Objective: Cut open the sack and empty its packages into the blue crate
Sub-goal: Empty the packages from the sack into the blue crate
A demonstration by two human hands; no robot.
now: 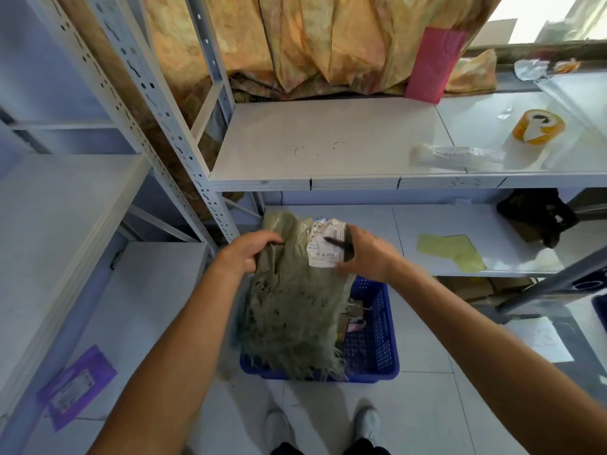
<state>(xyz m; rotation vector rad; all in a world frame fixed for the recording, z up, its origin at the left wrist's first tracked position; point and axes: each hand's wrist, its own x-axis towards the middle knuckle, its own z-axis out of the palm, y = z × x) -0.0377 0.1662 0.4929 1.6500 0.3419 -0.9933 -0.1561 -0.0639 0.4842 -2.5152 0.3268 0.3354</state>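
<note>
A grey-green woven sack (292, 300) with a white shipping label (325, 244) hangs upside down over the blue crate (377, 353) on the floor. Its frayed cut end points down into the crate. My left hand (249, 254) grips the sack's upper left corner. My right hand (364, 254) holds the upper right side by the label, with a dark thin tool (341, 244) under its fingers. A few packages (354, 318) show inside the crate beside the sack; most of the crate's inside is hidden by the sack.
White metal shelving stands ahead and to the left. On the upper shelf sit a tape roll (538, 126), a plastic bag (456, 154) and a pink envelope (430, 64). A yellow sheet (450, 251) lies on the lower shelf. A purple parcel (77, 385) lies at lower left. My shoes (368, 425) stand behind the crate.
</note>
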